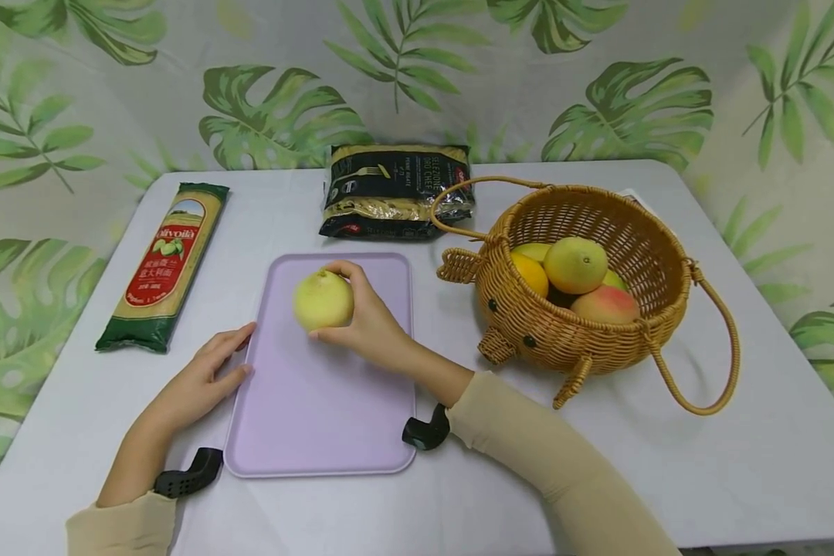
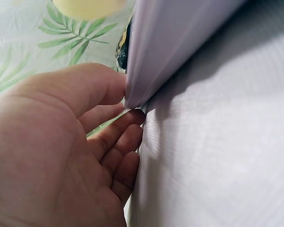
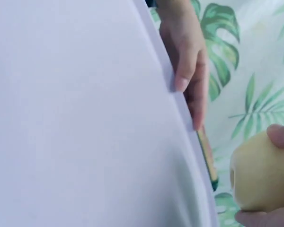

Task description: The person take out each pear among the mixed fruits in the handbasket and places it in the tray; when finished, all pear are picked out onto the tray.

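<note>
Right fingers (image 1: 350,270) curled round fruit (image 1: 320,304), left (image 1: 231,340) loose against tray (image 1: 320,421); white cloth (image 1: 750,479), leafy backdrop (image 1: 278,112)

Head view looks forward and down; the close wrist views share the tray (image 1: 320,425).

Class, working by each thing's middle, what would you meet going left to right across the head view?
Green-ended pasta packet → left hand → held yellow fruit → right hand → wicker basket.
</note>
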`<state>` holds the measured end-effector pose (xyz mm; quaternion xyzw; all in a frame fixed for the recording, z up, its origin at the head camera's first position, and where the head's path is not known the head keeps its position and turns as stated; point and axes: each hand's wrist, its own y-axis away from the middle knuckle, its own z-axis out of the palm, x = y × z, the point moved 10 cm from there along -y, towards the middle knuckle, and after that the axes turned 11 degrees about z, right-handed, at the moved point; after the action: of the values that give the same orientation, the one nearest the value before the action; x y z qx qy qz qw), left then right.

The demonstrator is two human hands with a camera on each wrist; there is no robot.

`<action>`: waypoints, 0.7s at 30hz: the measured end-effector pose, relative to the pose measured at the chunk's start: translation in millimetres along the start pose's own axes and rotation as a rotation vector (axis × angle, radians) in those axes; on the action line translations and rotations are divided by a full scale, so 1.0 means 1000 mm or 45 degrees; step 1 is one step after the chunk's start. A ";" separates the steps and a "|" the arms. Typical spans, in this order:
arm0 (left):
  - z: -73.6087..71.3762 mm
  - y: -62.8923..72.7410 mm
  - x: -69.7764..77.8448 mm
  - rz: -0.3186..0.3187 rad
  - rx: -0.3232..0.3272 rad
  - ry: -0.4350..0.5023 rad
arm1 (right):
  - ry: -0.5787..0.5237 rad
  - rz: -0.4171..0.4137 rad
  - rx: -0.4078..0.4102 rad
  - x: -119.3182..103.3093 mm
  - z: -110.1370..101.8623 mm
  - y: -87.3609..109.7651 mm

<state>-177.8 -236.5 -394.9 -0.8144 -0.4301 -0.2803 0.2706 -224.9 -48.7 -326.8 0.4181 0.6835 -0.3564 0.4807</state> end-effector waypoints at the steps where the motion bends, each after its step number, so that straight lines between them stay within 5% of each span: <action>1: 0.000 0.000 0.000 0.006 0.001 0.000 | 0.004 0.010 -0.008 0.007 0.004 -0.006; 9: 0.000 -0.001 0.002 0.028 0.004 0.017 | 0.036 0.038 -0.031 0.034 0.022 -0.032; 15: 0.001 0.000 0.001 0.011 -0.007 0.005 | 0.043 -0.001 -0.073 0.038 0.028 -0.038; 21: 0.001 0.000 0.001 0.002 -0.012 0.006 | 0.133 0.086 -0.062 0.047 0.029 -0.040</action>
<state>-177.4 -235.2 -395.1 -0.8155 -0.4274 -0.2840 0.2678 -260.2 -79.6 -376.3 0.4472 0.7016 -0.3011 0.4660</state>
